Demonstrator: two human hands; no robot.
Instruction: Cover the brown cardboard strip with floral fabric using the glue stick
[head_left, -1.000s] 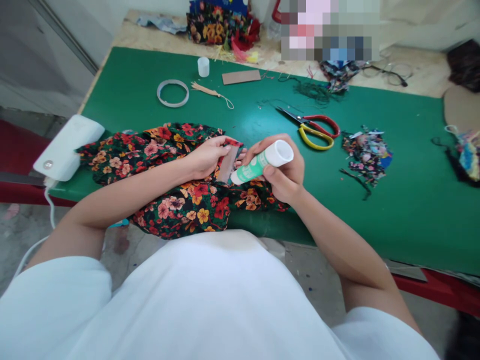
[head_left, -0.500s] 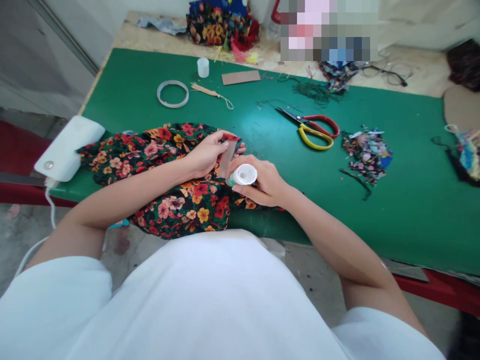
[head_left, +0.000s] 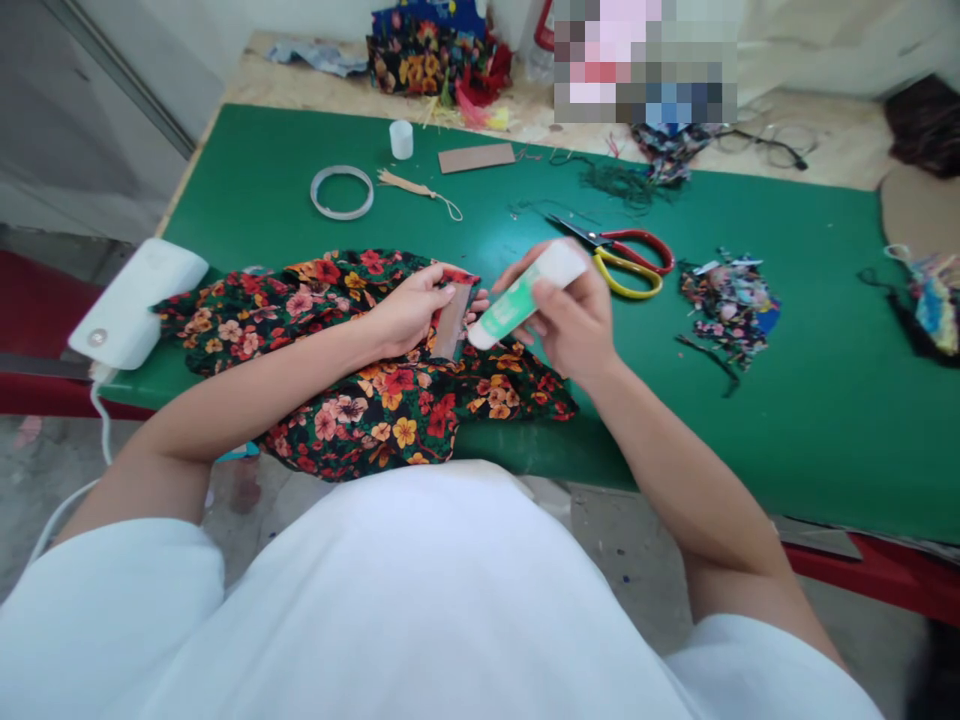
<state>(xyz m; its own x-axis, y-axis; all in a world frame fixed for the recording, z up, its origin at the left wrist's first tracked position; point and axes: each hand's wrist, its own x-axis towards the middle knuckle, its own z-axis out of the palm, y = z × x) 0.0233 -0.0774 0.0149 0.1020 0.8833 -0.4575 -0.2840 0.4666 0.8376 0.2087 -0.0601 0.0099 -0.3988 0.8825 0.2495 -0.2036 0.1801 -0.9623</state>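
A floral fabric (head_left: 330, 300) with red, orange and pink flowers lies across the front of the green table. My left hand (head_left: 412, 312) holds the fabric's edge together with a narrow brown strip (head_left: 451, 322), thumb on top. In my right hand (head_left: 574, 310) is a white and green glue stick (head_left: 517, 305), tilted, its lower left end beside the strip and its wide white end up by the fingers. Behind that hand lie scissors (head_left: 630, 262) with red and yellow handles.
On the green table (head_left: 825, 400) are a tape ring (head_left: 342, 192), a white cap (head_left: 401, 140), a beige tassel (head_left: 409, 185), a brown card (head_left: 477, 158) and fabric scraps (head_left: 731, 310). A white device (head_left: 139, 303) stands at the left edge.
My right hand has lifted up and to the right with the glue stick, which has turned from end-on to side-on. More of the strip and the fabric's right part now shows.
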